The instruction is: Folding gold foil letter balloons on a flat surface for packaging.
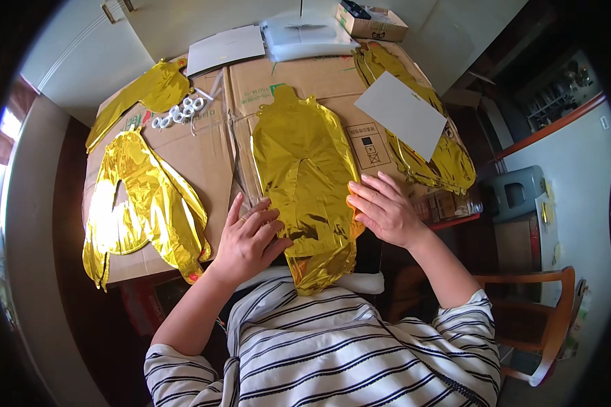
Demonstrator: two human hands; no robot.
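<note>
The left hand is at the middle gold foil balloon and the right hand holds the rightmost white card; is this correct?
Not that card: the head view shows the right hand at the right edge of the middle gold foil balloon.

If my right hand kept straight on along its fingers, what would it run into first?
The middle gold foil piece: the right hand points up and left, fingertips at that piece's right edge. Whether they would press it or slide over is unclear.

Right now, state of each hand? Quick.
Left hand: open, fingers loosely bent at the middle gold foil piece's left edge.
Right hand: open, fingers at its right edge; pinch can't be told.
</note>
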